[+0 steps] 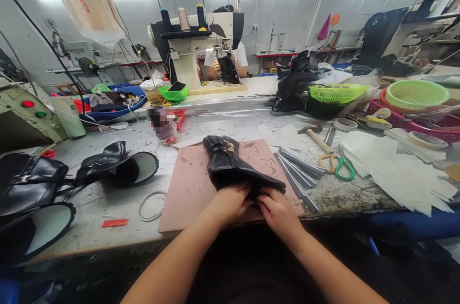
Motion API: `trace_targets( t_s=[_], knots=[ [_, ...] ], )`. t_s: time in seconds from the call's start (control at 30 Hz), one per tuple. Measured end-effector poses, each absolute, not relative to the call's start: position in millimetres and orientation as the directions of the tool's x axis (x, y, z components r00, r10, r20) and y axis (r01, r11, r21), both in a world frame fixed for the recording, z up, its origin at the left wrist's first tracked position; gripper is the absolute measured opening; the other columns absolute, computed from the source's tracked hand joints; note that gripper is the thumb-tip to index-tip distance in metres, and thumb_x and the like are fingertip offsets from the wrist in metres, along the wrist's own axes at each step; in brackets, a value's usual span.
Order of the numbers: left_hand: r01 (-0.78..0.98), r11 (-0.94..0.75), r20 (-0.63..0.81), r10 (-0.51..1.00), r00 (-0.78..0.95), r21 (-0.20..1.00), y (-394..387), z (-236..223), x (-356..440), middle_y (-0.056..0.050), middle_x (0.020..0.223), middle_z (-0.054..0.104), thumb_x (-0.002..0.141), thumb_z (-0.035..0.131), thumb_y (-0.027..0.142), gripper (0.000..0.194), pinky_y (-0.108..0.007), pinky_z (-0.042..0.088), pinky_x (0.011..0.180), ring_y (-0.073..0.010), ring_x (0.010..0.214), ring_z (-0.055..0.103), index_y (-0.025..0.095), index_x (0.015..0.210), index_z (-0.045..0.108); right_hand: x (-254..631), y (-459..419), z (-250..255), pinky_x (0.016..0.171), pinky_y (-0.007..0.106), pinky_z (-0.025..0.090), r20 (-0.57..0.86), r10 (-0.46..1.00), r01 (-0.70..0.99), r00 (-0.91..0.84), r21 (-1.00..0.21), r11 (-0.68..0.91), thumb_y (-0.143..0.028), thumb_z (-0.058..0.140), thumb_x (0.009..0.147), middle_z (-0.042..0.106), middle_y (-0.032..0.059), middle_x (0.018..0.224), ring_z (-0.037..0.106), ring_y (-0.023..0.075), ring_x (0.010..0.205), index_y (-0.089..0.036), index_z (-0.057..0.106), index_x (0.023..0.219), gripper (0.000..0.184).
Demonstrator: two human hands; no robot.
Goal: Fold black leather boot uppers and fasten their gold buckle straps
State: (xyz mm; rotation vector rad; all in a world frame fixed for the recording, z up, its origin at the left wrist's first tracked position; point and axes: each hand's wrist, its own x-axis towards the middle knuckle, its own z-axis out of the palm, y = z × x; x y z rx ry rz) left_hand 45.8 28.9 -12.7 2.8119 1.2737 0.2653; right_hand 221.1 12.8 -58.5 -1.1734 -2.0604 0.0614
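Note:
A black leather boot upper [230, 163] with a strap and gold-coloured buckle lies on a pink board [179, 189] in front of me. My left hand [235, 201] is closed at its near edge, with the fingers partly tucked under the leather. On the right side of the same opening, my right hand [275, 208] pinches the edge between thumb and fingers. The inside of the upper is dark, and some fingertips are hidden there. Grey and white strips [300, 172] lie just right of the board.
Other black boot uppers [115, 165] lie at left near a tape ring [153, 206] and a red piece [115, 223]. To the right are green-handled scissors [344, 169], a hammer [318, 140], white sheets [398, 165] and baskets [338, 93]. Across the table, a person [242, 57] works at a sewing machine [201, 31].

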Motion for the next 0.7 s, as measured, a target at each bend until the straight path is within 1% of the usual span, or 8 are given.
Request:
trace_targets(
  t_s=[0.03, 0.13, 0.2, 0.3, 0.37, 0.47, 0.6, 0.7],
  knots=[
    [0.743, -0.656, 0.131, 0.755, 0.643, 0.135, 32.1, -15.1, 49.2, -0.015, 0.119, 0.058, 0.082, 0.055, 0.028, 0.040, -0.034, 0.047, 0.091, -0.0245, 0.107, 0.056, 0.007, 0.116, 0.055, 221.3, 14.7, -56.9, 0.071, 0.034, 0.051, 0.574, 0.765, 0.723, -0.294, -0.390, 0.570, -0.015, 0.043, 0.084, 0.063, 0.0102, 0.089, 0.060, 0.0225, 0.082, -0.017, 0.063, 0.082, 0.020],
    [0.744, -0.651, 0.126, 0.759, 0.639, 0.150, 38.4, -18.4, 53.1, -0.014, 0.116, 0.060, 0.080, 0.058, 0.027, 0.040, -0.035, 0.049, 0.087, -0.0261, 0.103, 0.058, 0.009, 0.115, 0.056, 222.6, 20.6, -51.7, 0.062, 0.030, 0.051, 0.543, 0.802, 0.740, -0.251, -0.426, 0.520, -0.016, 0.042, 0.085, 0.064, 0.0078, 0.077, 0.062, 0.0202, 0.071, -0.016, 0.061, 0.084, 0.018],
    [0.751, -0.641, 0.126, 0.768, 0.628, 0.158, 40.2, -17.1, 52.8, -0.013, 0.115, 0.061, 0.082, 0.054, 0.023, 0.036, -0.036, 0.049, 0.086, -0.0259, 0.102, 0.059, 0.011, 0.116, 0.055, 223.4, 22.4, -49.7, 0.060, 0.030, 0.051, 0.525, 0.817, 0.745, -0.238, -0.441, 0.500, -0.017, 0.044, 0.084, 0.064, 0.0065, 0.074, 0.062, 0.0203, 0.069, -0.017, 0.060, 0.084, 0.016],
    [0.764, -0.624, 0.123, 0.781, 0.612, 0.164, 41.5, -14.0, 51.9, -0.009, 0.114, 0.062, 0.086, 0.045, 0.018, 0.033, -0.034, 0.050, 0.084, -0.0231, 0.101, 0.059, 0.017, 0.118, 0.055, 225.9, 20.6, -49.8, 0.067, 0.035, 0.051, 0.516, 0.816, 0.738, -0.262, -0.438, 0.514, -0.016, 0.046, 0.077, 0.065, 0.0082, 0.082, 0.061, 0.0233, 0.077, -0.017, 0.061, 0.089, 0.018],
    [0.768, -0.619, 0.120, 0.786, 0.607, 0.167, 41.9, -13.3, 51.6, -0.007, 0.118, 0.060, 0.086, 0.045, 0.019, 0.036, -0.033, 0.049, 0.086, -0.0224, 0.104, 0.057, 0.020, 0.121, 0.052, 229.4, 18.8, -50.9, 0.071, 0.037, 0.051, 0.521, 0.811, 0.737, -0.266, -0.432, 0.519, -0.013, 0.045, 0.075, 0.064, 0.0098, 0.086, 0.060, 0.0249, 0.082, -0.017, 0.061, 0.092, 0.024],
    [0.776, -0.610, 0.102, 0.792, 0.602, 0.162, 41.2, -14.0, 52.6, -0.008, 0.121, 0.058, 0.086, 0.047, 0.022, 0.039, -0.036, 0.050, 0.085, -0.0246, 0.106, 0.056, 0.019, 0.124, 0.050, 236.1, 18.4, -51.5, 0.071, 0.035, 0.051, 0.520, 0.809, 0.731, -0.275, -0.434, 0.527, -0.011, 0.041, 0.078, 0.065, 0.0079, 0.082, 0.060, 0.0226, 0.080, -0.019, 0.061, 0.087, 0.023],
    [0.773, -0.619, 0.046, 0.784, 0.620, 0.140, 38.3, -16.2, 54.8, -0.012, 0.120, 0.057, 0.083, 0.048, 0.018, 0.039, -0.037, 0.052, 0.078, -0.0281, 0.104, 0.057, 0.017, 0.121, 0.053, 240.4, 18.8, -50.6, 0.067, 0.031, 0.051, 0.516, 0.790, 0.701, -0.332, -0.426, 0.573, -0.012, 0.042, 0.081, 0.064, 0.0059, 0.078, 0.060, 0.0195, 0.075, -0.019, 0.062, 0.082, 0.021],
    [0.743, -0.657, 0.037, 0.752, 0.658, 0.129, 35.1, -19.4, 54.2, -0.015, 0.126, 0.053, 0.083, 0.050, 0.021, 0.042, -0.038, 0.049, 0.086, -0.0295, 0.112, 0.052, 0.015, 0.125, 0.050, 239.6, 15.4, -50.9, 0.065, 0.032, 0.050, 0.521, 0.769, 0.689, -0.371, -0.401, 0.604, -0.012, 0.042, 0.081, 0.064, 0.0070, 0.077, 0.059, 0.0202, 0.074, -0.019, 0.063, 0.081, 0.022]
  ],
)
